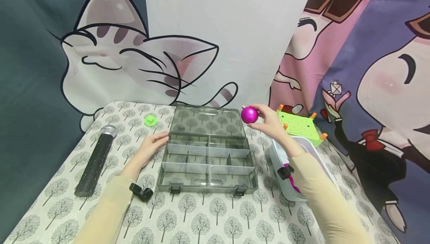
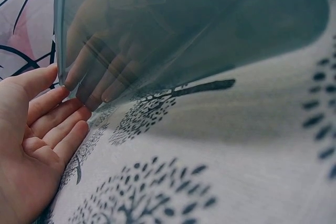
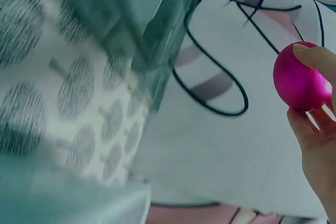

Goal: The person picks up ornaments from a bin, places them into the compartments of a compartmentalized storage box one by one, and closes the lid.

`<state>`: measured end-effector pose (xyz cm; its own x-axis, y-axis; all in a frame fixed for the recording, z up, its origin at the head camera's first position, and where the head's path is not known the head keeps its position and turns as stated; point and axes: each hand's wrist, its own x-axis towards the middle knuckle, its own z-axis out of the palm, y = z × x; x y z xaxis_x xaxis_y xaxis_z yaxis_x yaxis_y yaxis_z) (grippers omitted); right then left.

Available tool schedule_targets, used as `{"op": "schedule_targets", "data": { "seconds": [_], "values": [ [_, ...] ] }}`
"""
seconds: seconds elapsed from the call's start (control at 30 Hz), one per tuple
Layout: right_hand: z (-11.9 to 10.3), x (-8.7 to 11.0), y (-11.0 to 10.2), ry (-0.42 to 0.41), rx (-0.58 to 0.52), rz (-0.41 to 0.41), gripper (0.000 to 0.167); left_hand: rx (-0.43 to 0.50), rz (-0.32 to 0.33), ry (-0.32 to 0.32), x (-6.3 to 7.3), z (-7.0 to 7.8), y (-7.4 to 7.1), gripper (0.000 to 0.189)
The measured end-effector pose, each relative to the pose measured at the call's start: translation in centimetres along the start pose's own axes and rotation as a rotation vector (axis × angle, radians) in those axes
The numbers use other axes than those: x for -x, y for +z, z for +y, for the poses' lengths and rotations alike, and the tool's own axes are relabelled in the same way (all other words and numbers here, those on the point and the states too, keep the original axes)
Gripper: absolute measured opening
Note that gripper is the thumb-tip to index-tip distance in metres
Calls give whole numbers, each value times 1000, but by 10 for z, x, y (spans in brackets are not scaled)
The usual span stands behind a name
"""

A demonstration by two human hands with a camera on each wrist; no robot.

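Note:
A shiny magenta Christmas ball (image 1: pixel 249 115) is pinched between the thumb and fingers of my right hand (image 1: pixel 267 122), held up beside the raised lid. In the right wrist view the ball (image 3: pixel 300 78) is partly covered by the thumb. On the table lies a clear grey compartment box (image 1: pixel 207 168), its lid (image 1: pixel 206 121) tipped back; the compartments hold nothing I can see. My left hand (image 1: pixel 151 147) touches the box's left side near the hinge. The left wrist view shows the hand (image 2: pixel 39 145) with extended fingers at the box's edge.
A black microphone (image 1: pixel 95 162) lies at the left, with a green duck toy (image 1: pixel 150 120) behind it. To the right stand a pale bin (image 1: pixel 280 184) with magenta things inside and a lime-green pegged piece (image 1: pixel 299 125). A printed curtain (image 1: pixel 231 20) hangs behind the table.

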<state>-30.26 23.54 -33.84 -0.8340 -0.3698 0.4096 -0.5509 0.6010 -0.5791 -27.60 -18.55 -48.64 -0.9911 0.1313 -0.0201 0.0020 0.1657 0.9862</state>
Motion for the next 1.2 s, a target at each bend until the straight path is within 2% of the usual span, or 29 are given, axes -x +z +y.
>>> {"op": "schedule_targets", "data": {
  "seconds": [0.37,0.57,0.73,0.9,1.07,1.2],
  "values": [
    [-28,-32,59,-11,-130,-98,69,-15,10,14,-2,-2,0,55],
    [-41,-42,86,-3,-178,-138,70,7,-1,6,-3,-3,0,57],
    [-47,-47,106,-35,-215,-173,69,19,-7,0,-4,-3,0,57],
    [-50,-51,126,-82,-175,-259,68,6,4,-6,-3,-2,0,55],
    [-53,-52,142,-141,-41,-375,68,-2,8,-13,-3,-1,0,56],
    [-55,-51,149,-165,15,-445,67,6,10,-9,-3,-1,1,53]
  ]
}}
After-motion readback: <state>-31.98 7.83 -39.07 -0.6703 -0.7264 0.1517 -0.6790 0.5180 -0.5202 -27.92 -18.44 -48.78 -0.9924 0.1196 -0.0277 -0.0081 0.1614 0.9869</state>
